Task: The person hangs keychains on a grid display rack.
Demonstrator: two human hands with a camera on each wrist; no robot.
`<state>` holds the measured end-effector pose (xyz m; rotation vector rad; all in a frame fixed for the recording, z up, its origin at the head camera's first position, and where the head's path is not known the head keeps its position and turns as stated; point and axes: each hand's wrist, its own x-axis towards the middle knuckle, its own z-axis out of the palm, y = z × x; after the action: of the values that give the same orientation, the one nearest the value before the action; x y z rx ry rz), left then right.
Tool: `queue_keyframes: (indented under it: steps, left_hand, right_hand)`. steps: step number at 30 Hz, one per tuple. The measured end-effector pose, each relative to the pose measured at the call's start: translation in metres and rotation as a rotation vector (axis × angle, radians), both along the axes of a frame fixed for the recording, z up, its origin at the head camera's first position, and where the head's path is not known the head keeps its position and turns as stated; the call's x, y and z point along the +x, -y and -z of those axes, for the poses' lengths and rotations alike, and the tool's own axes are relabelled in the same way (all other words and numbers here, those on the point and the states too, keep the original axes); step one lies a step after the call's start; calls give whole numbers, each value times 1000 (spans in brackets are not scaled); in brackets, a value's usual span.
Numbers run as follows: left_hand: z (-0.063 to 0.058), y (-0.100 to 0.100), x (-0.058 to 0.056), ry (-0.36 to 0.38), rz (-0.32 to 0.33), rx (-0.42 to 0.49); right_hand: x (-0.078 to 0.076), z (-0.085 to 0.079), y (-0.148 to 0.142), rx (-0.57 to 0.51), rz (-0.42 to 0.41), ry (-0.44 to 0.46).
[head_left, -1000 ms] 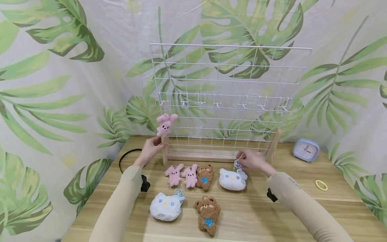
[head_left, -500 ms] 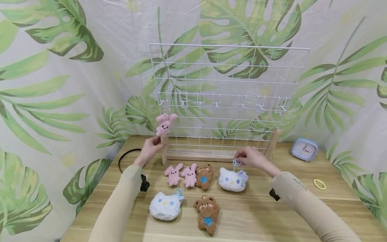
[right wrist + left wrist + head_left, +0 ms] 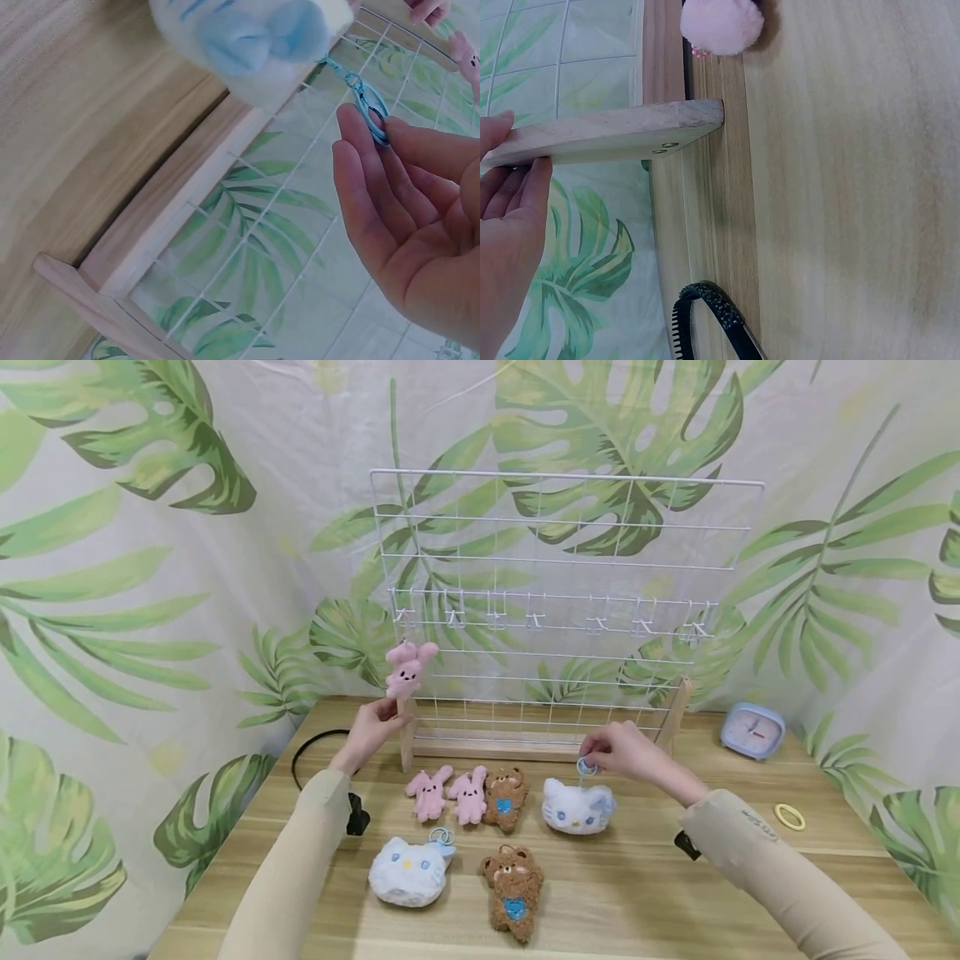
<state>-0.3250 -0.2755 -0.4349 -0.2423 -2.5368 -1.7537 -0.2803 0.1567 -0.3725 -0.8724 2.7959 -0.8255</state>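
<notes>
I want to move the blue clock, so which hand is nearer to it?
Right hand: it's left of the blue clock; the left hand is farther left, gripping a wooden post.

A pale blue clock (image 3: 753, 731) stands near the back edge of a wood-grain worktop (image 3: 637, 902), between three and four o'clock in the head view, with a yellow ring (image 3: 786, 825) lying flat at four. A black toothed band (image 3: 725, 304) rests at eight o'clock, while leaf-printed cloth (image 3: 225, 568) hangs behind from nine through three.
</notes>
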Motion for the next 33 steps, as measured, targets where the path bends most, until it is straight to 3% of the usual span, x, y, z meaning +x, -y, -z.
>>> queue_keyframes:
  steps: [3, 7, 13, 25, 33]
  left_hand:
    - [9, 1, -5, -5, -4, 4]
    - [11, 3, -7, -10, -6, 7]
    - [-12, -4, 9, 18, 4, 11]
    - [-18, -7, 15, 13, 6, 12]
    - [-21, -8, 18, 12, 6, 4]
  right_hand:
    - [2, -4, 0, -1, -16, -23]
    - [3, -9, 1, 5, -30, -39]
    - [1, -22, 2, 29, -49, -91]
    - [4, -75, 17, 43, -82, -161]
    - [4, -112, 36, 52, -103, -257]
